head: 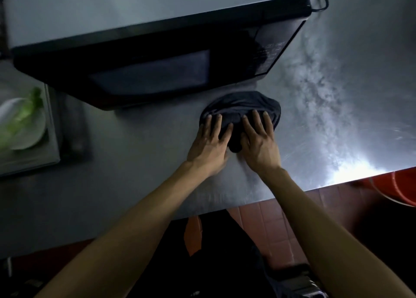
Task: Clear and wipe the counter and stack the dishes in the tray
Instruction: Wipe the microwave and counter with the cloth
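Both hands — left hand (210, 137) and right hand (258, 137) — press flat, fingers straight, side by side on a dark cloth (245, 106), pinning it to the steel bench (315, 117) beside the microwave (157, 72) — likely for wiping.

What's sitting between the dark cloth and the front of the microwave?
Nothing: in the head view, only a narrow strip of bare steel counter separates the dark cloth from the microwave.

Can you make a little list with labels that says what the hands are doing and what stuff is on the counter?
left hand: flat on the dark cloth, pressing
right hand: flat on the cloth, pressing
cloth: bunched on the steel counter, just in front of the microwave
far left: white bowl with something green in it
wipe marks: cloudy streaks right of the cloth
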The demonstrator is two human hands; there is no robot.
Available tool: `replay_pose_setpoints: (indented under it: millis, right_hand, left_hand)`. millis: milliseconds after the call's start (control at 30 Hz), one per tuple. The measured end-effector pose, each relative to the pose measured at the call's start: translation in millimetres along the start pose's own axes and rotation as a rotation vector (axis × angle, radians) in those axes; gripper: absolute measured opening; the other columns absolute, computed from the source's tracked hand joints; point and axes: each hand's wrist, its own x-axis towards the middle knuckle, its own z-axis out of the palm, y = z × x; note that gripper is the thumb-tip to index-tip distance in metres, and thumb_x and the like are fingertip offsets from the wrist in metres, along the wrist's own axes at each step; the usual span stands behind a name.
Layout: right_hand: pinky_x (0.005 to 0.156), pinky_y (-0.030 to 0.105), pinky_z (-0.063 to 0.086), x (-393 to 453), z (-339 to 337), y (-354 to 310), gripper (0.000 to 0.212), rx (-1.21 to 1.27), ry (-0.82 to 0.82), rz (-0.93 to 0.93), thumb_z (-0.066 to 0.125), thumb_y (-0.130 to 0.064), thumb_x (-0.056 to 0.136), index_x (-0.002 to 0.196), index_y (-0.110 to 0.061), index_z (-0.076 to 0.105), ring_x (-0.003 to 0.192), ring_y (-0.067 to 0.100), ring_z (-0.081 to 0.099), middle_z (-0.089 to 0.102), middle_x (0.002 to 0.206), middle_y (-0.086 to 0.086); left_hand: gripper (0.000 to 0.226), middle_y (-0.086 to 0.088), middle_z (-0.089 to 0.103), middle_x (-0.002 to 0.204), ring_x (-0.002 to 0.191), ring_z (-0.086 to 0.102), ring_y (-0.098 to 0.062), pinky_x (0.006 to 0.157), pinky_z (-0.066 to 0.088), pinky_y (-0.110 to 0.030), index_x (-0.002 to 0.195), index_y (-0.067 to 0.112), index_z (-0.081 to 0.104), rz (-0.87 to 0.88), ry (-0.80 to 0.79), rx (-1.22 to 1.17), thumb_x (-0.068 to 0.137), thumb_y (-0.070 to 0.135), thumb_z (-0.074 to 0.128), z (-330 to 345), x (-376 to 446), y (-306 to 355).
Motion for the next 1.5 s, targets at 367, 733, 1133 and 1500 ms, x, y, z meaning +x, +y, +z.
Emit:
replay_pose_setpoints:
  millis: [367,733,1133,1500]
  right_hand:
    - [0.113,0.055,0.034,9.9,15.3,-125.9,0.058,0.096,-0.192,0.197,0.026,-0.039,0.098,0.147,-0.013,0.044,0.146,0.043,0.022,0.034,0.156,0.016]
    - [0.111,0.056,0.035,65.6,31.2,-257.3,0.048,0.087,-0.35,0.001,0.042,-0.035,0.1,0.145,-0.019,0.046,0.147,0.039,0.019,0.034,0.156,0.012]
    - [0.123,0.052,0.006,98.4,35.3,-255.0,0.063,0.094,-0.401,0.045,0.033,-0.04,0.104,0.158,-0.016,0.01,0.152,0.032,-0.009,-0.002,0.166,0.009]
    - [0.122,0.052,0.008,110.0,27.4,-182.0,0.06,0.169,-0.294,0.025,0.032,-0.04,0.104,0.157,-0.017,0.018,0.152,0.029,-0.002,0.01,0.165,0.005]
  left_hand:
    - [0.08,-0.009,-0.019,0.164,0.149,-0.019,-0.035,0.123,0.005,-0.048,0.158,0.025,0.001,-0.084,-0.002,-0.08,0.093,0.032,0.047,11.0,-88.9,-95.7]
    - [0.076,-0.011,-0.005,0.165,0.151,-0.006,-0.036,0.122,0.013,-0.049,0.158,0.026,0.008,-0.237,0.105,-0.116,0.094,0.043,0.046,17.8,-177.8,-217.0]
    - [0.085,-0.014,-0.005,0.165,0.15,-0.004,-0.041,0.121,0.014,-0.053,0.158,0.02,0.008,-0.239,0.069,-0.001,0.09,0.046,0.053,-1.6,-133.6,-230.2]
    - [0.092,-0.018,0.011,0.163,0.147,0.011,-0.046,0.117,0.023,-0.056,0.155,0.015,0.023,-0.213,0.123,0.079,0.075,0.03,0.064,-17.7,-74.7,-190.7]
